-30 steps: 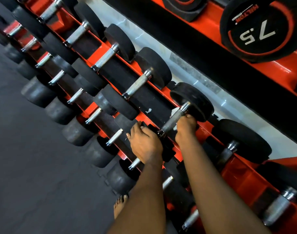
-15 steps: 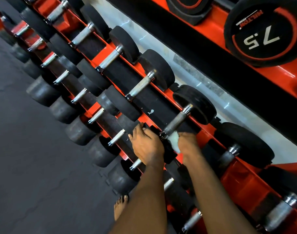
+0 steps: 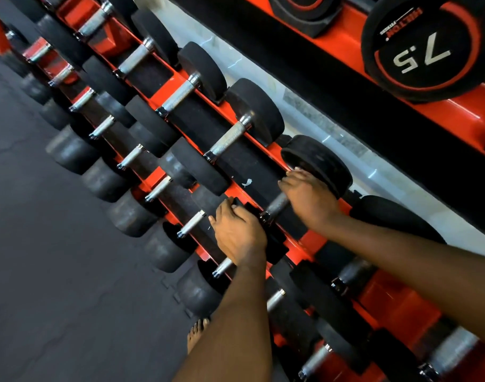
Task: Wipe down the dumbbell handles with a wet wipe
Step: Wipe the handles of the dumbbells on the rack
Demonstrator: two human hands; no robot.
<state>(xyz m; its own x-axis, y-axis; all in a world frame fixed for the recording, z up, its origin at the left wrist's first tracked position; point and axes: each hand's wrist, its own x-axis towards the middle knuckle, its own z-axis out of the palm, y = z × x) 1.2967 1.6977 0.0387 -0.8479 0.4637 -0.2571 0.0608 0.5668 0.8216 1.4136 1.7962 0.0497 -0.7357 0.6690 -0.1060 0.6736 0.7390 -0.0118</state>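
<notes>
The right hand [image 3: 307,197] has slid up the handle [image 3: 277,205] since half a second ago, from the near end to the far end, and it now sits against the far head [image 3: 318,164] of the dumbbell [image 3: 326,172]. The wet wipe, which showed as a white scrap beside that hand then, is now covered by it and cannot be seen. The right fingers curl over the top of the handle and wrap it; only the near stretch of knurled steel shows below the hand.

The left hand [image 3: 240,235] has kept its place. Its fingers are curled over the edge of the dumbbell's near head [image 3: 274,244], gripping it, with the back of the hand facing up.

The dumbbell lies across the upper tier of the orange rack [image 3: 395,304], in a row with others; the next handle [image 3: 230,139] to the left is bare. More dumbbells fill the lower tier on the near side. A black plate marked 7.5 [image 3: 423,51] sits at the far right. The dark floor mat [image 3: 56,271] lies to the left, with a bare foot [image 3: 197,334] on it near the rack.
</notes>
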